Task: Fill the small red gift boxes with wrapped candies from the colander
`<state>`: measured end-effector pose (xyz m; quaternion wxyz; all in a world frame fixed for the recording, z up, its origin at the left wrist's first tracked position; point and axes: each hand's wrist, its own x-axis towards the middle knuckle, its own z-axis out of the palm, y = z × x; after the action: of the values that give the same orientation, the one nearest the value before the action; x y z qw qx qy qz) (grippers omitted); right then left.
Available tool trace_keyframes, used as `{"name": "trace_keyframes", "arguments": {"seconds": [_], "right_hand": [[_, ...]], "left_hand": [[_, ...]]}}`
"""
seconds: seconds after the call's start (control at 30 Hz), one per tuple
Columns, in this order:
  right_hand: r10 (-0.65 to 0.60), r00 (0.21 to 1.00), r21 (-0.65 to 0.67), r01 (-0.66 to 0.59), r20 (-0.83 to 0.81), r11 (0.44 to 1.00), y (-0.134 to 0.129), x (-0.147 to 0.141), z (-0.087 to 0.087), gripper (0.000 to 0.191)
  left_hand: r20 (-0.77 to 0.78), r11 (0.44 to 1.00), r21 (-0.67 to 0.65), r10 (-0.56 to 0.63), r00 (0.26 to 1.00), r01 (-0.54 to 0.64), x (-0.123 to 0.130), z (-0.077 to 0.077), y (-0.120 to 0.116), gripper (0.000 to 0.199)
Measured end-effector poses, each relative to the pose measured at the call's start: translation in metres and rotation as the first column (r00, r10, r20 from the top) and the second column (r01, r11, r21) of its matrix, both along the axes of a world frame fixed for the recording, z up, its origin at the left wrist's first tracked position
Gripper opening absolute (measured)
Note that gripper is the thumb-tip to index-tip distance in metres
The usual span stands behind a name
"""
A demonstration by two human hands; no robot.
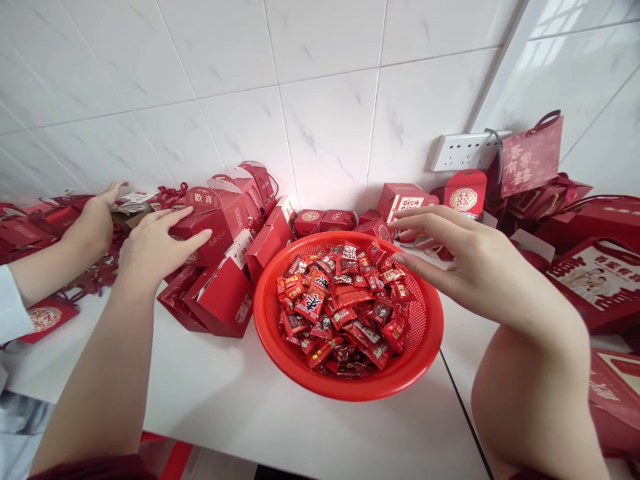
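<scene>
My left hand is open, fingers and thumb spread, against the near left side of a red gift box with gold characters. Whether it touches the box I cannot tell. My right hand is open too, its fingers stretched out over the right rim of a red plastic basket, with nothing in it. Many red-wrapped candies fill the basket. Just in front of the gift box, an opened red box leans among others.
Another person's hand reaches among red boxes at the left. More red boxes stand along the tiled wall. A power strip is fixed at the back right, beside a hanging red bag. Red gift bags crowd the right side of the white table.
</scene>
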<state>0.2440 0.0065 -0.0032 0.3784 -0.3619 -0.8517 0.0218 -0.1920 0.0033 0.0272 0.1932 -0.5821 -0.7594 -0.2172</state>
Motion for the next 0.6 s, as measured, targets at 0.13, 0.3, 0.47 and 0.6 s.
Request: {"name": "trace_keyframes", "arguments": {"seconds": [0.13, 0.3, 0.47, 0.6], "right_hand": [[0.009, 1.0, -0.014, -0.009, 0.004, 1.0, 0.001, 0.0, -0.003, 0.028], [0.015, 1.0, -0.043, -0.015, 0.0, 0.999, 0.0, -0.001, -0.004, 0.029], [0.012, 1.0, -0.06, -0.011, 0.004, 0.998, 0.001, -0.001, -0.003, 0.03], [-0.002, 1.0, -0.06, 0.003, 0.021, 0.998, 0.001, -0.001, -0.002, 0.03]], "left_hand": [[0.001, 0.998, 0.054, -0.017, 1.0, 0.017, 0.007, 0.0, -0.002, 0.069], [0.062, 1.0, 0.028, -0.012, 0.998, 0.01, 0.004, -0.01, 0.0, 0.073], [0.024, 1.0, -0.024, 0.007, 1.0, -0.006, -0.002, -0.01, 0.0, 0.079], [-0.021, 0.999, -0.035, 0.006, 1.0, -0.007, 0.001, -0.006, 0.001, 0.088]]}}
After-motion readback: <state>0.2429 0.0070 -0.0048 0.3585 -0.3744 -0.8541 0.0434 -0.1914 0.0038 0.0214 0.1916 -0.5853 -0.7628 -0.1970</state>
